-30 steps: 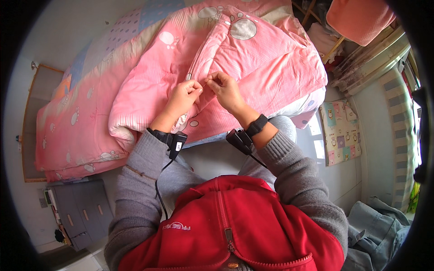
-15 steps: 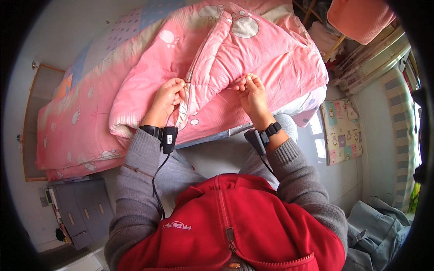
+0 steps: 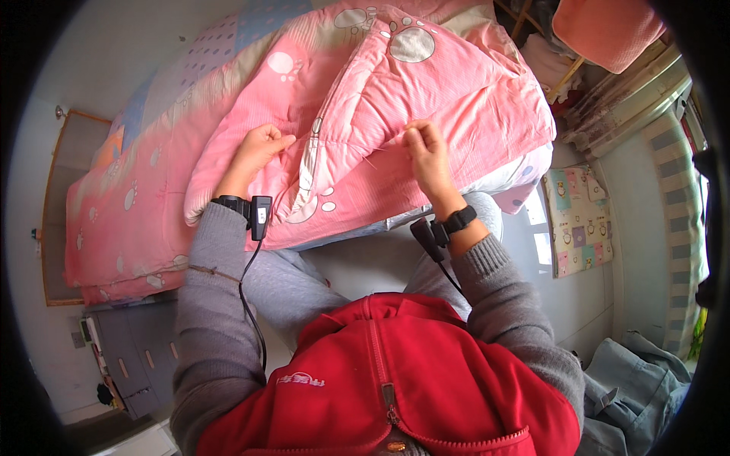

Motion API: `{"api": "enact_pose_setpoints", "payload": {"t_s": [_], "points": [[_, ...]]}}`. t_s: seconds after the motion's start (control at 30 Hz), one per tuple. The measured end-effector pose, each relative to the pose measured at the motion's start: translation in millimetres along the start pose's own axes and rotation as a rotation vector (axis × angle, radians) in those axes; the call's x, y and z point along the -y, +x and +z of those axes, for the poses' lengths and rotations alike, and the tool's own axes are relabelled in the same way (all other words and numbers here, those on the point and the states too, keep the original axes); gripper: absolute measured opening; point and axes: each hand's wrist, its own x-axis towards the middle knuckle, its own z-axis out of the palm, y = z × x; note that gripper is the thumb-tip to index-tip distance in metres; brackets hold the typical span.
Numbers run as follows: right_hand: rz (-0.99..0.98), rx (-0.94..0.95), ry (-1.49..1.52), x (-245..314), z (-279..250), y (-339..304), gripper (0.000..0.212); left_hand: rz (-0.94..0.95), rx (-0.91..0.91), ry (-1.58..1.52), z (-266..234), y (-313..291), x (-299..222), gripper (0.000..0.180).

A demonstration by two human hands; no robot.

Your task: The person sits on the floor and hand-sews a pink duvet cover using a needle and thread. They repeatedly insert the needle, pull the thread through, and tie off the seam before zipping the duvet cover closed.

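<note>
Nearest, one red vest (image 3: 357,357), yours, with its zip running down the front. Under it, one grey sweater (image 3: 220,334), its sleeves covering your forearms; below, your grey trousers (image 3: 281,289). At your wrists, two black bands: one on the left (image 3: 232,204), one on the right (image 3: 460,220), each with a small black box and cable.

Your left hand (image 3: 255,154): above the quilt, left of its pale-edged seam, thumb pointing right, other fingers bent; you cannot tell from this view whether it grips anything. Your right hand (image 3: 427,156): right of that seam, thumb and forefinger pinched together, other fingers curled; whatever may lie between the tips is too small to tell. Fine, faint lines show on the fabric just left of these fingertips.

One pink quilt (image 3: 471,99): in front of you, under both hands, spread across the bed with white paw prints, its upper layer folded and rumpled. The pale seam (image 3: 308,163) slants between your hands.

To your right, low down, one grey-blue garment (image 3: 635,387), heaped; beyond it, one patterned mat (image 3: 582,228). To your left, one grey cabinet (image 3: 141,357) with pale handles. Farther off at upper right, one coral cloth (image 3: 607,34).
</note>
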Motion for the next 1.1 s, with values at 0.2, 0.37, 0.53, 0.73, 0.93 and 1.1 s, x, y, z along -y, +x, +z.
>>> {"api": "enact_pose_setpoints", "payload": {"t_s": [0.2,0.37,0.53,0.73,0.93,1.1], "points": [[-0.183,0.195,-0.461,-2.3,21.4,-6.9,0.010,-0.041,-0.102,0.128,6.1,10.0,18.6,0.016],[-0.238,0.176,-0.546,3.5,25.3,-6.5,0.011,0.263,-0.369,0.508,23.1,-0.4,-16.2,0.022],[-0.253,0.153,-0.496,2.6,30.0,-4.5,0.011,0.777,-0.470,0.649,73.8,-12.0,-65.0,0.038],[-0.242,0.179,-0.498,1.9,26.8,-5.1,0.011,0.359,-0.349,0.488,107.3,-0.6,-52.1,0.077],[-0.248,0.169,-0.502,-2.9,26.8,-5.9,0.010,0.157,-0.176,0.483,90.5,10.2,-41.4,0.084],[-0.191,0.154,-0.506,-3.4,24.0,-6.5,0.010,0.104,-0.186,0.601,94.2,12.4,-41.5,0.082]]}}
